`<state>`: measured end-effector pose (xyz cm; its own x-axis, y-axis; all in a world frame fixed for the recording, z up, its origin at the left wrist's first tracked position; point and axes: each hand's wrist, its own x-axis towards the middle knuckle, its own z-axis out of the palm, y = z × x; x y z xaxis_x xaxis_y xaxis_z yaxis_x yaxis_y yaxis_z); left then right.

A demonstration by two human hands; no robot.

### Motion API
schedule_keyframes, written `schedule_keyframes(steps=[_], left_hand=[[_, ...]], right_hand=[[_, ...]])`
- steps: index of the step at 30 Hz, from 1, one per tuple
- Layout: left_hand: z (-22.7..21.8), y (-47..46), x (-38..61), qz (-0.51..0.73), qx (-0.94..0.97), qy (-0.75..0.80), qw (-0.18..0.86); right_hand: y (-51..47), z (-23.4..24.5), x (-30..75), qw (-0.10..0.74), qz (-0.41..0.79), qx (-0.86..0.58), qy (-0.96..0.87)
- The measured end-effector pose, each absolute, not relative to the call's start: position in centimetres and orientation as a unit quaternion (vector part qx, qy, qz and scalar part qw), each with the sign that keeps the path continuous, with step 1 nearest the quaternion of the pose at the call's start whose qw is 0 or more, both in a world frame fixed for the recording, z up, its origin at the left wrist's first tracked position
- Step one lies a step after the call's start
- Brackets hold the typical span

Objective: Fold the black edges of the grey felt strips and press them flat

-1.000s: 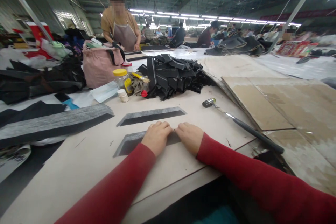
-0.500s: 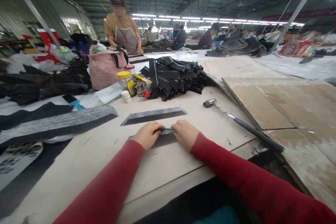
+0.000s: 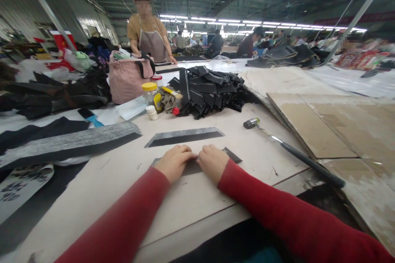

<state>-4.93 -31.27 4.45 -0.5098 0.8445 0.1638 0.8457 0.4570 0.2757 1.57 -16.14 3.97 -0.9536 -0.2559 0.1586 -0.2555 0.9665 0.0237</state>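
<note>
A dark strip of material lies on the pale board under both my hands. My left hand grips its far edge, thumb and fingers pressed together. Close beside it, my right hand is pinched on the same edge, and the strip's right end shows beyond the wrist. The fingertips nearly meet, and what lies beneath them is hidden. Just past my hands a second strip, grey and black with slanted ends, lies flat. To the right rests a hammer with a long black handle.
A heap of folded black pieces stands behind, near a yellow-lidded jar, a white bottle and a pink bag. Cardboard sheets lie right; long strips lie left. A co-worker stands across the table.
My hands have drawn closer together along the strip, closing the gap where its grey edge showed. The strip's right end now appears past my right hand. The view has shifted slightly.
</note>
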Motion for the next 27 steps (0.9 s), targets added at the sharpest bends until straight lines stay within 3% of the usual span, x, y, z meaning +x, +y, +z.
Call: schedule_keyframes(steps=[4, 13, 22, 27], left_hand=[[4.5, -32.8, -6.1, -0.235, -0.453, -0.859, -0.024], [4.3, -33.5, -6.0, -0.263, -0.435, -0.861, -0.026], [4.7, -33.9, -4.7, -0.108, -0.481, -0.87, 0.021], [4.7, -35.4, -5.6, -0.196, -0.449, -0.872, -0.008]], right_hand=[[-15.9, 3.9, 1.5, 0.106, 0.009, 0.112, -0.988], [-16.3, 3.5, 0.3, 0.066, 0.134, 0.169, -0.974], [-18.3, 4.0, 0.8, 0.059, 0.019, 0.192, -0.979], [-18.5, 4.3, 0.7, 0.074, 0.024, 0.164, -0.983]])
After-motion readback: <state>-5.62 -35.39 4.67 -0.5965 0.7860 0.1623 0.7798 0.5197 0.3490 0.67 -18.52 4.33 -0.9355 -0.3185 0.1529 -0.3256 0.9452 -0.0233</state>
